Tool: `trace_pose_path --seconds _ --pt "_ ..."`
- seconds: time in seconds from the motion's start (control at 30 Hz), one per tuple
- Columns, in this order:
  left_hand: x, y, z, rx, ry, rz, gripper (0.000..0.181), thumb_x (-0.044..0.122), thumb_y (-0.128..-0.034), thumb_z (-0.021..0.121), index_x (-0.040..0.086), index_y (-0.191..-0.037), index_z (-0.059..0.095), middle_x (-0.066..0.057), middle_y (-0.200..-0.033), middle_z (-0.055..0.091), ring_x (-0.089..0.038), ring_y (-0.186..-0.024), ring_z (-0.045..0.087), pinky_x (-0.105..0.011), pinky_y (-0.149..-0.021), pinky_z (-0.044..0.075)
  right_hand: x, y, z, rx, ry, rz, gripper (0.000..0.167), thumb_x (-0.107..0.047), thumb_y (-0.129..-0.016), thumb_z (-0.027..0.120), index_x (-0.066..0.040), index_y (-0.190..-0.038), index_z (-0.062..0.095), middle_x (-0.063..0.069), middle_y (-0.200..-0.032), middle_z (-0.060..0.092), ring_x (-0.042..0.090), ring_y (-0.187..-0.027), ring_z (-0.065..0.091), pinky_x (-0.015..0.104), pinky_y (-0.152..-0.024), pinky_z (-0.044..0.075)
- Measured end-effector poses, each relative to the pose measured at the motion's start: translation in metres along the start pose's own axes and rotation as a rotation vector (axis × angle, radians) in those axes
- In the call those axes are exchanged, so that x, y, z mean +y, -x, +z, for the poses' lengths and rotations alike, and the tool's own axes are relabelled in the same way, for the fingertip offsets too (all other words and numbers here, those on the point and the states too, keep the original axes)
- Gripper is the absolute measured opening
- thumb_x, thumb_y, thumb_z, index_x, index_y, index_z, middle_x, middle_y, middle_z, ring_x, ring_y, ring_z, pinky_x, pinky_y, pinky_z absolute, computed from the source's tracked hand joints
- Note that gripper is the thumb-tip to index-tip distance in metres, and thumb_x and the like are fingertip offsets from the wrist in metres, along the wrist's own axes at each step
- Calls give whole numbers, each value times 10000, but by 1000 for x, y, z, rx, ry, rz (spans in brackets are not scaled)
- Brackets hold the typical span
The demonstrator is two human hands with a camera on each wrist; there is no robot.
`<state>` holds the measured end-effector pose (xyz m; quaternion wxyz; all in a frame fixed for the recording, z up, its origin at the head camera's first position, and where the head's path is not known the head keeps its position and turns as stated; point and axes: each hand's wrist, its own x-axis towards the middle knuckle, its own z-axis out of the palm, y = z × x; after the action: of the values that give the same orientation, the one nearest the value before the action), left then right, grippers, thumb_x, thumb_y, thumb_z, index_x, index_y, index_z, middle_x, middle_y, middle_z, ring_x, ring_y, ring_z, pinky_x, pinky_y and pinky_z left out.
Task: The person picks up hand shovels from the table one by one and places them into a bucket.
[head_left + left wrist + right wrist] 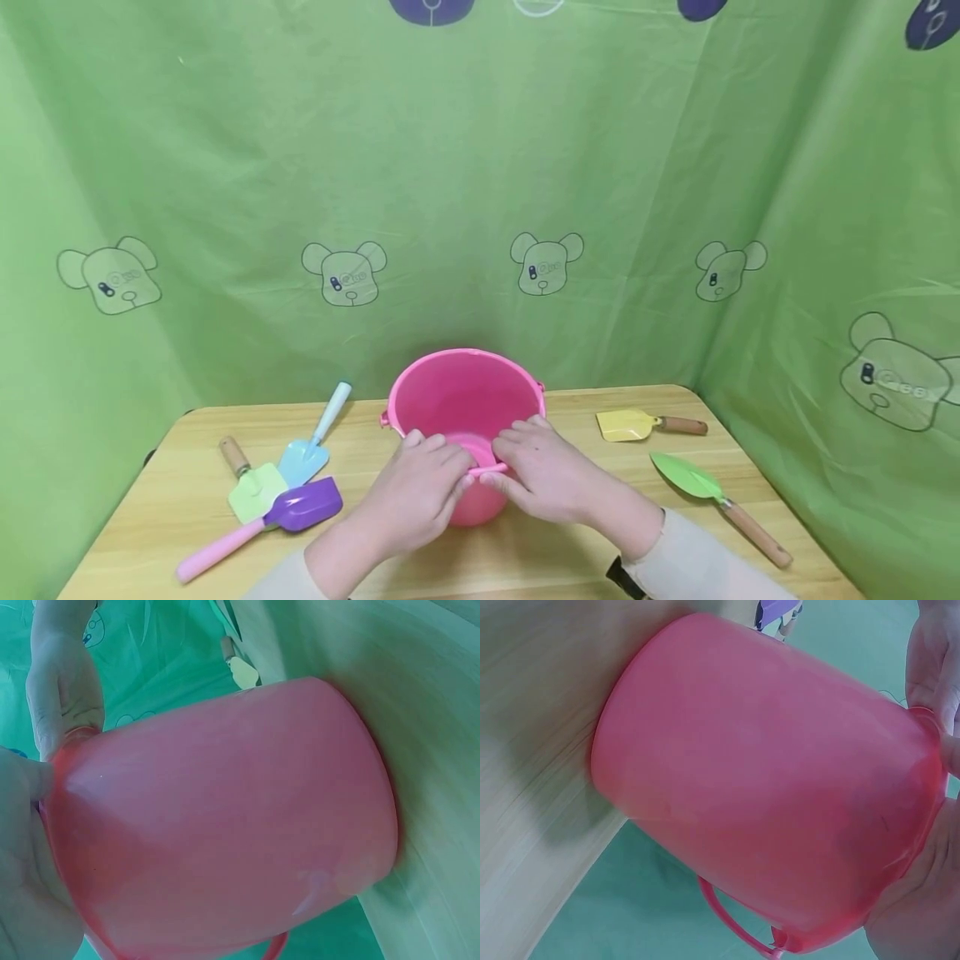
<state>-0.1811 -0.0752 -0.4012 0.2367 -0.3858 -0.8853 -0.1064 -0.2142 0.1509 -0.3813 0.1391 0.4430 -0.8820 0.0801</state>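
Observation:
A pink plastic bucket [468, 387] stands upright at the middle of the table, its open top facing up. My left hand [420, 487] grips the near rim, fingers curled over into the bucket and thumb outside. Close beside it, my right hand [551, 471] holds the same rim in the same way. Between the two thumbs a short stretch of rim shows. In the left wrist view the bucket's smooth side [225, 825] fills most of the picture. A pink carrying handle [731, 919] hangs along the bucket's side in the right wrist view.
Left of the bucket lie a purple shovel [303, 506] with a pink handle, a light green shovel [257, 492] and a blue trowel [303, 461], overlapping. On the right are a yellow shovel [626, 425] and a green trowel [686, 475]. Green curtains [450, 183] surround the wooden table [390, 575].

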Motion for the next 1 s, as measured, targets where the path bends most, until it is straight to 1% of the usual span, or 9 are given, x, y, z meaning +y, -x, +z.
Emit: trace_pose_path --seconds 0.17,0.27,0.73,1.0 --pt "0 0 1 24 3 13 174 321 -1056 464 233 -997 603 124 -890 577 -92 -837 458 -290 -785 312 0 0 -1 6 2 -4 371 -511 -1019 479 -240 -766 453 -155 -713 369 75 -716 358 288 -789 329" --pt "0 0 0 28 8 13 180 323 -1057 461 236 -997 607 125 -896 583 -91 -841 464 -290 -785 313 0 1 -2 7 7 -4 371 -506 -1018 484 -238 -763 447 -153 -712 365 75 -715 356 287 -785 329" --pt "0 0 -2 -7 17 -7 216 343 -1066 438 240 -1032 625 124 -937 606 -97 -891 507 -289 -787 317 0 0 0 -13 16 6 381 -527 -1021 459 -242 -767 456 -154 -713 373 76 -725 368 288 -794 330" --pt "0 1 -2 -2 10 -7 202 338 -1059 456 241 -1046 633 124 -952 620 -102 -905 523 -297 -791 328 0 0 0 -14 8 2 374 -518 -1021 467 -240 -770 461 -153 -718 377 77 -727 371 295 -793 334"
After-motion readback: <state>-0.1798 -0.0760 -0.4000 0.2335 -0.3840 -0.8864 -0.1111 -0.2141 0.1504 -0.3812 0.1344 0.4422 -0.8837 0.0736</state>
